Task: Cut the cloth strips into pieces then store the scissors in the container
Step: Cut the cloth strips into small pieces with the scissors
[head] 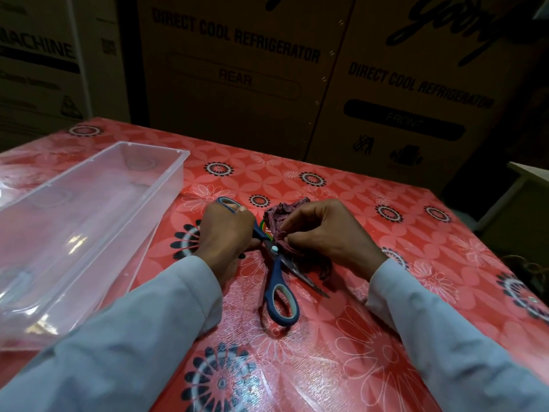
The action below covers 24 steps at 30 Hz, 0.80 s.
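Blue-handled scissors (pixel 277 282) lie spread wide open on the red flowered tablecloth. One handle loop points toward me; a blade tip points to the lower right. My left hand (pixel 225 233) grips the far handle loop of the scissors. My right hand (pixel 323 233) pinches a crumpled dark purple cloth (pixel 279 217) that sits just beyond the scissors' pivot. Bits of the same cloth lie under my right wrist. A long clear plastic container (pixel 89 221) stands on the left, with nothing visible inside it.
The table (pixel 356 337) is covered in a red floral sheet. Large cardboard refrigerator boxes (pixel 237 72) stand right behind the table's far edge. A white object (pixel 528 179) shows past the right edge.
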Tool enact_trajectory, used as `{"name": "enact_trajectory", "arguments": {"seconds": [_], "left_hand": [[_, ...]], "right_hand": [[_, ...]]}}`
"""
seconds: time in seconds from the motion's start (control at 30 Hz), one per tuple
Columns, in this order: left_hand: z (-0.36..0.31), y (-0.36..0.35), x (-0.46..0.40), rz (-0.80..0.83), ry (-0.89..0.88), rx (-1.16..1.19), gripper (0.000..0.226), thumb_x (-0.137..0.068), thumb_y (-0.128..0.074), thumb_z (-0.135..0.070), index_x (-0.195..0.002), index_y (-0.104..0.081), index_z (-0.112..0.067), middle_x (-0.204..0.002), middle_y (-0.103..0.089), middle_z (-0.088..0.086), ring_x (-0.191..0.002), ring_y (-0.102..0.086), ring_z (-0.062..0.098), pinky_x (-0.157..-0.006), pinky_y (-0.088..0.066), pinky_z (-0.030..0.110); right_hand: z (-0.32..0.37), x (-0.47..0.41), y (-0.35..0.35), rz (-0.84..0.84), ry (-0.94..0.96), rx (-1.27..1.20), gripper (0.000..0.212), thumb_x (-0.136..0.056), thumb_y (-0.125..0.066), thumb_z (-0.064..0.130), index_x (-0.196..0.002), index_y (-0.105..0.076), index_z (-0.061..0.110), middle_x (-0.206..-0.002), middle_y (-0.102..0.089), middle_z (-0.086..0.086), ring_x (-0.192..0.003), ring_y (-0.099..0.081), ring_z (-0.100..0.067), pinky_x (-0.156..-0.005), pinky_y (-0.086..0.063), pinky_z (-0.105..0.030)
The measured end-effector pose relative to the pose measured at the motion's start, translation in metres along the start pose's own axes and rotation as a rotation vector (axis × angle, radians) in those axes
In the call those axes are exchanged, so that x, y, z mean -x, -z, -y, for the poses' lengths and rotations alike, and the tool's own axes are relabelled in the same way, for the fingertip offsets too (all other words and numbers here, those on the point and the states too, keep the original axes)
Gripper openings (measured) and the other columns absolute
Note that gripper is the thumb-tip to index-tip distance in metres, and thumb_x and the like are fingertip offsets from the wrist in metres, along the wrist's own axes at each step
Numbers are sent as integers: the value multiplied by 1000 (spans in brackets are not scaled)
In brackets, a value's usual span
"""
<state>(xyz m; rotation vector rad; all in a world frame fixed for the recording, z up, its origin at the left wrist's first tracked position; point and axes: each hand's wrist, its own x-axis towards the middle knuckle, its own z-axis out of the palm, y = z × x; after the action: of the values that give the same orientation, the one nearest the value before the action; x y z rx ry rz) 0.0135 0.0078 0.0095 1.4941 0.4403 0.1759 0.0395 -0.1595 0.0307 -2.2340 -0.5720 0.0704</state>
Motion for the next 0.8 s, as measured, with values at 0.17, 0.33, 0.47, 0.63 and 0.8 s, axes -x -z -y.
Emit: {"name": "enact_trajectory", "arguments": {"seconds": [0.17,0.33,0.47,0.63,0.8], "left_hand": [[2,-1,1,-7,-18,12,16,-97,-48,-8,-82,-52,-7,-97,-66,30,-66,-70,34,-29,-36,15],[2,0,0,12,-6,10,13,-99,-48,-10,-89,-53,-3,-95,-67,29,-60,-69,29,-29,-35,16],[1,1,-2,8,3,12,11,-96,-50,-9,-87,-54,-5,-89,-69,27,-59,-72,30,-35,-41,21],[-1,1,-1,21,7,28,10,-95,-50,-5,-85,-53,-4,-89,-67,25,-62,-71,31,-38,-48,24],[-4,1,3,40,25,27,6,-97,-49,-5,-95,-54,-2,-92,-67,25,-61,-69,27,-31,-41,19]], "right_hand": [[-6,-30,1,-81,2,149,16,-76,-78,6,-85,-79,20,-83,-77,4,-79,-73,-11,-79,-61,-41],[-8,-53,-3,-133,32,241,14,-81,-76,8,-88,-77,20,-86,-74,8,-81,-69,-4,-80,-60,-29],[-21,-38,-3,-224,30,45,8,-88,-72,16,-95,-76,16,-91,-74,6,-85,-70,-7,-81,-58,-29],[-24,-9,3,-90,123,310,16,-84,-76,22,-98,-77,15,-99,-71,3,-89,-66,-8,-79,-54,-20],[-8,-5,9,-142,145,175,8,-86,-71,10,-91,-77,11,-88,-75,1,-74,-69,-7,-66,-55,-17]]}}
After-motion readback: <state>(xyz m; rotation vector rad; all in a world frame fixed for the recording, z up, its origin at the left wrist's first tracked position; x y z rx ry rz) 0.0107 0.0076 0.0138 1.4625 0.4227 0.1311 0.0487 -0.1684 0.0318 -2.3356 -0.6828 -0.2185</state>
